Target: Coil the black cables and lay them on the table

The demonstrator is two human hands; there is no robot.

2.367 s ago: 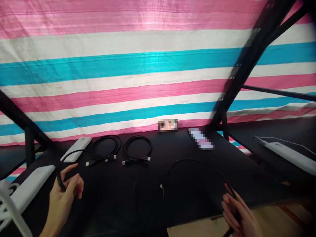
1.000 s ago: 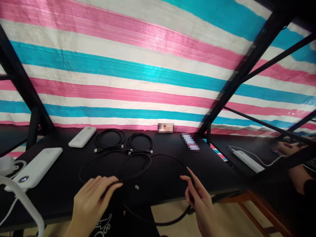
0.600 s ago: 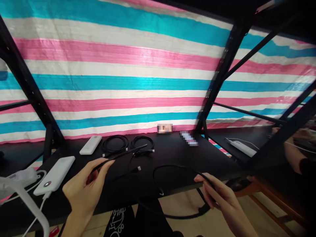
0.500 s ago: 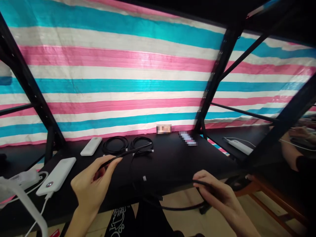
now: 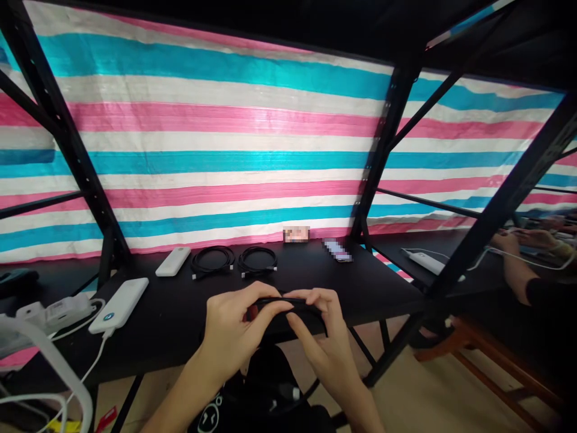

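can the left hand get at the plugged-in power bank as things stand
Probably yes: nothing visible stands between the left hand and the power bank, though that hand is holding a black cable.

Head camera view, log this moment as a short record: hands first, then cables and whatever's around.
Left hand: pinching a black cable
Right hand: holding the same cable, close to the other hand
Coiled cables: two, black; left coil and right coil side by side on the black table
Power banks: two, white; near power bank has a lit round display and a white cord plugged in; far power bank lies beside the left coil
Backdrop: striped sheet
Co-worker: forearm at far right
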